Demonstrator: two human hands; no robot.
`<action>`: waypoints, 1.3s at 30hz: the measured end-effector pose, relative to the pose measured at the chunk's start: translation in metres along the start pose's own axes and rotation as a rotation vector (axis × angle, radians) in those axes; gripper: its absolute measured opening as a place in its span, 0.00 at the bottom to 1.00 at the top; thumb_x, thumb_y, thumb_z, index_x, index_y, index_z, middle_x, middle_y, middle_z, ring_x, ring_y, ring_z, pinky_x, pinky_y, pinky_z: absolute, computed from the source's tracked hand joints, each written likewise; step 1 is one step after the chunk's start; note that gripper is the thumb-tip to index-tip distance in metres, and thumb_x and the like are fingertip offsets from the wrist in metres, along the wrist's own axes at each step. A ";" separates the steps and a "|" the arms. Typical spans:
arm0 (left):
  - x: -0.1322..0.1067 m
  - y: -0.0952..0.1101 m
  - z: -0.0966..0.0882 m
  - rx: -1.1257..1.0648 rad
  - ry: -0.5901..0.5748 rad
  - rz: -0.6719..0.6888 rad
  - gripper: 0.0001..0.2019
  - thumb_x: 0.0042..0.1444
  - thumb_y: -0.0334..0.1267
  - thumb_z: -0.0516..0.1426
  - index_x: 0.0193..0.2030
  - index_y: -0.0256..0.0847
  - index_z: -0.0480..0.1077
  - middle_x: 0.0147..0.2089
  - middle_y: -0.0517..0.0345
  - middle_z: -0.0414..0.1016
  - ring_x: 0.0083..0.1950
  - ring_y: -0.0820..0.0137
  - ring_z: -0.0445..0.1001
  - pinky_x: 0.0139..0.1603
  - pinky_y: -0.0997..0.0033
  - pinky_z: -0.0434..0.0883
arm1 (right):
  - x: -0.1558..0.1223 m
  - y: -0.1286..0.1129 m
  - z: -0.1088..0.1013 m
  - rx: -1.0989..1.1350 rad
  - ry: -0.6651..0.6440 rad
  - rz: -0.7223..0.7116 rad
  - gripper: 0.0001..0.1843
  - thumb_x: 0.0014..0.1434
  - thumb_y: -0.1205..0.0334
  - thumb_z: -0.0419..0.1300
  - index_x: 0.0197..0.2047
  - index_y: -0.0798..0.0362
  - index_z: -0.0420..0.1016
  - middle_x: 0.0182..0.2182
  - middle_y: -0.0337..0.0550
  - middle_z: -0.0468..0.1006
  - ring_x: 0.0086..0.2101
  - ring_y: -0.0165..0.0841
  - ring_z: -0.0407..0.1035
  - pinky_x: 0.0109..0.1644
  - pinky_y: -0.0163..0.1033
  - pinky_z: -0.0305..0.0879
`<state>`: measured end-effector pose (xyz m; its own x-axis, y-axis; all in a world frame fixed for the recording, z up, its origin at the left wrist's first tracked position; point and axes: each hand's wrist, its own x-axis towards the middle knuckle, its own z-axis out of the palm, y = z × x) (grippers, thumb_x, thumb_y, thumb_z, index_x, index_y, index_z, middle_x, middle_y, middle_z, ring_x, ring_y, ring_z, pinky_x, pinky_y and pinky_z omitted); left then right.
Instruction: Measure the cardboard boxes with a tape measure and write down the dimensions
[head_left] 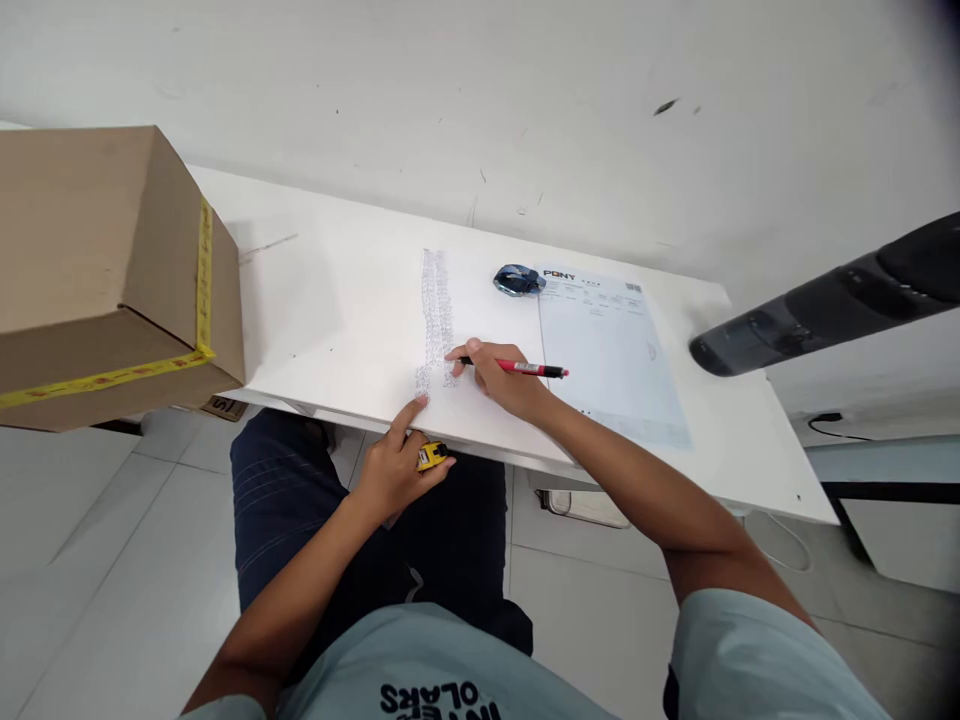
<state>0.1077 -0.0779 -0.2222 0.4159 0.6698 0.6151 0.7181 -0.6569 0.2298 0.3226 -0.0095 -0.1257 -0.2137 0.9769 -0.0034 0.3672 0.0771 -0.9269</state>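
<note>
Written columns (436, 305): between and ahead of both hands on white tabletop (352, 290), running lengthwise away.
Right hand (491, 378): nearer; grips red pen (525, 368) crosswise, tip end at right-hand column.
Left hand (397, 460): grips yellow tape measure (431, 456); extends index finger toward near end.

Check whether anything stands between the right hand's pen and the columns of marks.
Nothing visible does: the right hand holds the pen with its writing end at the columns of marks. The left hand, holding a yellow tape measure, reaches their near end, clear of the pen's tip.
</note>
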 end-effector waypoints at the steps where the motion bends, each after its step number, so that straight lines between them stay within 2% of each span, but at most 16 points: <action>1: -0.001 -0.001 0.000 0.001 -0.002 0.005 0.17 0.61 0.52 0.61 0.36 0.38 0.71 0.64 0.36 0.71 0.51 0.57 0.82 0.28 0.71 0.77 | 0.000 0.001 0.001 -0.039 -0.001 0.002 0.28 0.70 0.39 0.49 0.47 0.53 0.80 0.34 0.43 0.80 0.29 0.28 0.70 0.36 0.37 0.68; 3: -0.002 -0.003 0.000 -0.009 -0.014 0.006 0.17 0.61 0.52 0.61 0.36 0.38 0.71 0.65 0.36 0.71 0.52 0.57 0.82 0.30 0.71 0.78 | -0.001 0.004 0.002 -0.048 -0.002 -0.037 0.23 0.66 0.45 0.58 0.54 0.52 0.78 0.33 0.40 0.80 0.34 0.31 0.74 0.42 0.39 0.71; 5: -0.004 -0.004 0.001 -0.033 -0.040 -0.008 0.16 0.61 0.52 0.61 0.37 0.38 0.72 0.66 0.37 0.70 0.52 0.57 0.81 0.31 0.71 0.78 | -0.002 0.007 0.001 -0.033 -0.001 -0.081 0.22 0.60 0.50 0.65 0.55 0.51 0.77 0.36 0.41 0.81 0.36 0.33 0.75 0.42 0.40 0.72; 7: -0.005 -0.003 0.001 -0.057 -0.068 -0.023 0.16 0.61 0.51 0.61 0.38 0.38 0.73 0.66 0.38 0.69 0.53 0.57 0.81 0.32 0.70 0.79 | -0.003 0.008 0.001 -0.072 -0.003 -0.112 0.15 0.58 0.55 0.66 0.47 0.50 0.81 0.38 0.43 0.82 0.37 0.34 0.76 0.40 0.40 0.72; 9: -0.005 -0.001 0.002 -0.061 -0.061 -0.030 0.16 0.61 0.51 0.61 0.38 0.38 0.73 0.66 0.38 0.69 0.52 0.57 0.81 0.32 0.69 0.79 | -0.003 0.009 0.002 -0.141 -0.006 -0.118 0.07 0.58 0.58 0.64 0.36 0.51 0.82 0.34 0.43 0.83 0.34 0.34 0.75 0.37 0.40 0.70; 13: -0.006 0.003 0.006 -0.080 -0.032 -0.068 0.17 0.60 0.52 0.61 0.37 0.37 0.73 0.67 0.35 0.68 0.52 0.56 0.81 0.34 0.67 0.79 | -0.004 0.006 0.004 -0.192 -0.020 -0.084 0.08 0.58 0.60 0.61 0.29 0.51 0.80 0.26 0.41 0.81 0.27 0.33 0.72 0.29 0.38 0.65; 17: -0.008 -0.001 0.007 -0.111 -0.091 -0.069 0.16 0.61 0.52 0.60 0.39 0.38 0.74 0.67 0.38 0.68 0.53 0.56 0.81 0.36 0.66 0.79 | -0.005 0.003 0.005 -0.194 -0.029 -0.055 0.08 0.58 0.59 0.62 0.31 0.52 0.80 0.27 0.41 0.82 0.29 0.33 0.72 0.30 0.38 0.66; 22: -0.007 -0.004 0.006 -0.080 -0.044 -0.027 0.16 0.61 0.51 0.61 0.39 0.38 0.74 0.66 0.37 0.69 0.53 0.55 0.81 0.34 0.67 0.79 | -0.003 0.004 0.003 -0.184 -0.072 -0.062 0.09 0.58 0.58 0.62 0.31 0.52 0.81 0.27 0.41 0.81 0.29 0.32 0.72 0.31 0.38 0.66; 29: -0.008 -0.003 0.008 -0.059 -0.102 -0.057 0.17 0.61 0.52 0.60 0.38 0.38 0.74 0.66 0.38 0.69 0.54 0.55 0.80 0.35 0.67 0.79 | -0.003 0.007 0.002 -0.174 -0.080 -0.059 0.09 0.59 0.57 0.62 0.32 0.52 0.81 0.28 0.41 0.81 0.30 0.33 0.72 0.31 0.39 0.66; 39: -0.004 -0.001 0.004 -0.025 -0.011 -0.006 0.16 0.61 0.51 0.60 0.37 0.38 0.73 0.63 0.37 0.72 0.47 0.58 0.83 0.30 0.69 0.77 | -0.003 0.006 0.002 -0.180 -0.056 -0.098 0.10 0.59 0.57 0.60 0.31 0.53 0.80 0.26 0.41 0.80 0.28 0.32 0.70 0.30 0.38 0.65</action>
<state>0.1073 -0.0781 -0.2278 0.4183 0.6773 0.6052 0.7064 -0.6615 0.2520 0.3238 -0.0127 -0.1323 -0.3042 0.9508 0.0577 0.4969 0.2101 -0.8420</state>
